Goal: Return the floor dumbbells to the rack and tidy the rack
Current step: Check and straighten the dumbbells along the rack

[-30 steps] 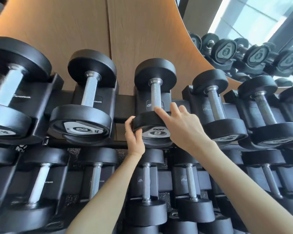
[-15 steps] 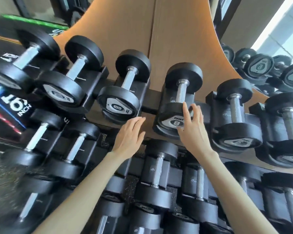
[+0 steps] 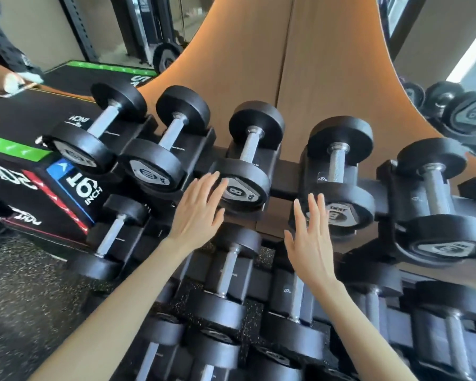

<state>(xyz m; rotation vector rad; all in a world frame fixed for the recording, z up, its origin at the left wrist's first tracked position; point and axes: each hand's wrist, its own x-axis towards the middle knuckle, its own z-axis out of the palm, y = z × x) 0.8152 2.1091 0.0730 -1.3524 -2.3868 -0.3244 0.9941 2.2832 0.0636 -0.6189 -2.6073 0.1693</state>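
A black dumbbell rack holds rows of black dumbbells with steel handles. On the top row, a dumbbell marked 8 sits left of centre, and a second 8 dumbbell rests in the cradle to its right. My left hand is open with fingers spread, its fingertips at the near end of the left 8 dumbbell. My right hand is open too, its fingers over the near end of the right one. Neither hand grips anything.
Two more dumbbells fill the top row's left end, a larger one the right. Lower rows hold several more. A black plyo box marked 16 inch stands left of the rack on speckled rubber floor. A mirror is at the right.
The view has swung left. My left hand let go of the right 8 dumbbell's end and moved to the left 8 dumbbell. My right hand slid back off the handle and opened flat.
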